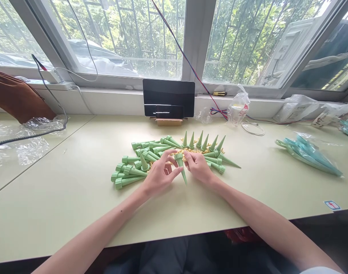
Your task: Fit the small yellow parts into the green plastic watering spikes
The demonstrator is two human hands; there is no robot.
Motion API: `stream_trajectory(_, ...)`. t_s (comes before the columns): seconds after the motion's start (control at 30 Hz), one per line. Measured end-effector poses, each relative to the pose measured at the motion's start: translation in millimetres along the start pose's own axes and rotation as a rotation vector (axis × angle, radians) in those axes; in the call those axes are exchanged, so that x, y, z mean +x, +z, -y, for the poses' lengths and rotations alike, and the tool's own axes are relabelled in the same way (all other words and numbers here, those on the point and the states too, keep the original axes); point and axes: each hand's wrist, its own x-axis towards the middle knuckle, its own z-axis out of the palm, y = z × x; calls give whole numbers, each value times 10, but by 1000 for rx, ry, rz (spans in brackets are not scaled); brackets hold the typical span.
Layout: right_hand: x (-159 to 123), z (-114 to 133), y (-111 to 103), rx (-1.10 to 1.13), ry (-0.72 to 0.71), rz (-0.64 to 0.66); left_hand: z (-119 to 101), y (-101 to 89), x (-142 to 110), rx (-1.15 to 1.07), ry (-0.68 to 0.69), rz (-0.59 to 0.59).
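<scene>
My left hand [159, 173] and my right hand [198, 166] meet over the table, both pinching one green plastic cone spike [181, 166] whose tip points toward me. Just behind them lies a pile of several more green cone spikes [139, 163] on their sides. A row of several green spikes [204, 142] stands upright at the back of the pile. Small yellow pieces [191, 150] are scattered under the pile, near my right fingertips.
A black tablet [168, 98] leans on a stand by the window. A bag of teal spikes [310, 154] lies at the right. Clear plastic wrap [25, 140] and a grey cable [34, 131] sit at the left. Plastic bags [239, 106] line the sill.
</scene>
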Motion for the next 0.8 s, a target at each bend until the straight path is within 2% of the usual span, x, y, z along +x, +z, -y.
stream_trajectory(0.5,-9,33,-6,18,-5,20,-8,0,14,75,-60,36)
stream_trajectory(0.67,-15,29,-4,14,-10,23,-18,-5,27,41,-93,15)
stream_trajectory(0.8,-23,33,0,25,-8,19,-44,-19,37,33,-122,54)
